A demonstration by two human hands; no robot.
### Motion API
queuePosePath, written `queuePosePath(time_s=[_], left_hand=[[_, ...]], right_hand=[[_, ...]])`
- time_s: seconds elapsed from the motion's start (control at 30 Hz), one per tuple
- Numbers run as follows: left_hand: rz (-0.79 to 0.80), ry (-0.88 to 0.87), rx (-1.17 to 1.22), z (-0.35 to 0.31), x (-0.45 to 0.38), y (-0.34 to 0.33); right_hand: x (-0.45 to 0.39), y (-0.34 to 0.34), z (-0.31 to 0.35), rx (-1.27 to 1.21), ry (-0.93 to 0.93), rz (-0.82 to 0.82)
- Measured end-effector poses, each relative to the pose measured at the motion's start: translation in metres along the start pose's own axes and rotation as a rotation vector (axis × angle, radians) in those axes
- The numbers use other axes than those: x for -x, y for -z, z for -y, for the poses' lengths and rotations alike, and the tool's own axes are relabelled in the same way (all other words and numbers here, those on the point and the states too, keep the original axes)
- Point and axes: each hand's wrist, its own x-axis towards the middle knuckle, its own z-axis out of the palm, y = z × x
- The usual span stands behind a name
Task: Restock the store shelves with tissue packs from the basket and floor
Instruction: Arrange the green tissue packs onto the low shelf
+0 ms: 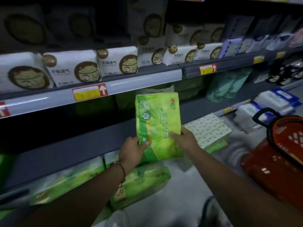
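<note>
I hold a green tissue pack [157, 122] upright in front of the dark middle shelf [73, 145]. My left hand [132, 149] grips its lower left edge and my right hand [184, 138] grips its lower right side. More green packs [141, 182] lie low down by the bottom shelf, under my left forearm. The red basket [278, 154] with a black handle stands on the floor at the right. A block of small pale tissue packs [208, 128] lies on the floor behind my right hand.
The upper shelf [98, 94] carries white packs with brown bear faces [72, 69] and yellow price tags. Teal packs [229, 84] sit on the middle shelf to the right. White-and-blue packs [270, 102] are stacked on the floor beyond the basket.
</note>
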Motion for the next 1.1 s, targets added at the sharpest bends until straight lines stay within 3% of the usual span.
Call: queuePosePath(time_s=[0.27,0.43,0.57,0.67,0.73,0.87,0.97,1.03,1.1], left_hand=[[-0.207,0.159,0.201,-0.003,-0.077,-0.052],[-0.309,0.191,0.494,-0.011,-0.139,-0.106],[-0.185,-0.045,0.580,-0.065,-0.169,-0.137],[-0.131,-0.041,0.616,-0.104,-0.181,-0.159],[-0.199,-0.014,0.532,-0.084,-0.186,-0.159],[-0.505,0.116,0.198,-0.015,-0.187,-0.133],[-0.332,0.302,0.139,0.015,-0.194,-0.125],[-0.275,0.271,0.294,0.024,-0.202,-0.125],[-0.334,0.213,0.331,0.027,-0.203,-0.128]], right_hand=[[-0.118,0.010,-0.022,0.194,0.129,0.010],[-0.197,0.020,-0.042,0.128,0.153,-0.075],[-0.238,0.009,-0.045,0.109,0.193,-0.057],[-0.245,0.004,-0.049,0.150,0.204,-0.040],[-0.243,-0.001,-0.053,0.080,0.155,-0.061],[-0.246,-0.010,-0.059,-0.121,0.070,-0.056],[-0.247,-0.011,-0.062,-0.060,0.149,0.013],[-0.248,-0.009,-0.062,-0.041,0.160,0.013],[-0.247,-0.007,-0.061,-0.041,0.178,0.000]])
